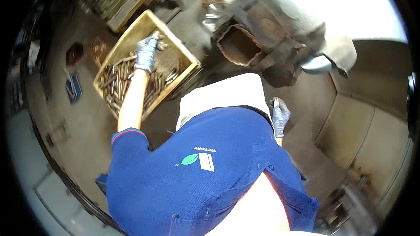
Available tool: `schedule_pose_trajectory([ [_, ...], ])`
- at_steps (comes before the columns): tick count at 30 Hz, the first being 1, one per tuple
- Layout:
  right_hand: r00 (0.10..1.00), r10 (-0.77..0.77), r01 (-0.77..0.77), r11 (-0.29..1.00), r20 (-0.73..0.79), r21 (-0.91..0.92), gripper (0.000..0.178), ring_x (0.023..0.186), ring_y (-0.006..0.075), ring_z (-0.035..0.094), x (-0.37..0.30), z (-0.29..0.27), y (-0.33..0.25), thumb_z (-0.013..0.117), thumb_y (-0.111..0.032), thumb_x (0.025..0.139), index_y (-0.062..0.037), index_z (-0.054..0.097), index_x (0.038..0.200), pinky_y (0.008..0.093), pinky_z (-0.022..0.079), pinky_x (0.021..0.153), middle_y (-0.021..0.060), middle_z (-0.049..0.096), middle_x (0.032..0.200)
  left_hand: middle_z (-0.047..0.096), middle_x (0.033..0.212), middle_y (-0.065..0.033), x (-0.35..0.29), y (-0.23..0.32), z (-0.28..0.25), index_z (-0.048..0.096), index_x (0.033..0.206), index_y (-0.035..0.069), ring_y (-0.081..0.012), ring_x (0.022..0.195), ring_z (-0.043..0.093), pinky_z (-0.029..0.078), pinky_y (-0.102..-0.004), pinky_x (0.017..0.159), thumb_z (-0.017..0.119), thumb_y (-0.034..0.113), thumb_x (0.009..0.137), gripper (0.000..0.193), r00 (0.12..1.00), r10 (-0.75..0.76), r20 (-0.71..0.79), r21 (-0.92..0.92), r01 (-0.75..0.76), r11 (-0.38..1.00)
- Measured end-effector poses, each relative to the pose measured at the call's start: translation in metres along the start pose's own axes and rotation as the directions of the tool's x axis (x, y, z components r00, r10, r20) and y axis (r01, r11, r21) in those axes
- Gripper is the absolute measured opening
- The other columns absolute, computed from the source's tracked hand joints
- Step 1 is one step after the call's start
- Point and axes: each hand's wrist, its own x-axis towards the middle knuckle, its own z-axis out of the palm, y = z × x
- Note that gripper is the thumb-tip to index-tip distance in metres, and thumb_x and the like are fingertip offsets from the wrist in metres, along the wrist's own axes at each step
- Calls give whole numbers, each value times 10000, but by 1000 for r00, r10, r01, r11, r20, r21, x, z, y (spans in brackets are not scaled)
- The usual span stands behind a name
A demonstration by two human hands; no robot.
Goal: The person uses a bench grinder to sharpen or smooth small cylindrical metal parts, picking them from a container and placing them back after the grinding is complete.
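Note:
My left hand (147, 52), in a blue-grey knit glove, reaches into a yellowish crate (175, 43). Its fingers are drawn together near the crate's far side, beside a few shiny metal pieces (162, 43); what they grip, if anything, is hard to make out. Many short, rod-like metal parts (118, 81) lie heaped in the nearer part of the crate, under my forearm. Low beside my right thigh hangs my right hand (280, 116), gloved the same way. Its fingers are curled, and whatever may be in them is hidden.
A grimy machine with a ragged-edged square opening (239, 46) stands ahead. Right of it is a rounded grey-white part (341, 54). A worn workbench (131, 0) stands beyond the crate. Pale panels (350, 126) line the right side. A small blue object (73, 88) lies on the left floor.

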Motion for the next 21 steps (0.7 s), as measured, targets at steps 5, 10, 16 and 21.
schedule_pose_trajectory([
  [5, 986, 16, -1, 996, 167, -92, 173, 766, 118, 593, 27, 15, -19, 609, -56, 856, 64, 641, 976, 250, 484, 712, 76, 640, 877, 693, 839, -92, -26, -73, -73, 684, 980, 43, -154, 717, 655, 517, -271, 671, 567, 53, 801, 214, 992, -118, -43, 422, 125, 898],
  [10, 970, -26, 65, 986, 241, -156, 173, 736, 112, 589, 38, 23, -20, 618, -74, 859, 62, 644, 964, 243, 487, 678, 64, 641, 852, 662, 960, -133, -33, -91, -55, 687, 962, 96, -287, 901, 630, 487, -359, 810, 587, 214, 754, 259, 952, -136, 273, 840, -167, 517],
  [16, 968, 46, 20, 965, 246, -261, 164, 710, 109, 588, 28, 19, -16, 631, -84, 852, 58, 652, 933, 243, 486, 666, 69, 646, 828, 647, 973, -181, 9, -107, -18, 682, 941, 60, -322, 914, 627, 488, -392, 827, 647, 369, 761, 359, 935, -329, 132, 904, 23, 428],
  [21, 979, 42, 23, 951, 202, -308, 155, 719, 121, 607, 24, 10, -16, 642, -90, 843, 52, 662, 900, 245, 489, 663, 81, 658, 820, 628, 1030, -212, 26, -131, 27, 663, 984, 39, -337, 1000, 605, 492, -404, 834, 635, 372, 726, 422, 934, -343, 96, 962, 2, 273],
])
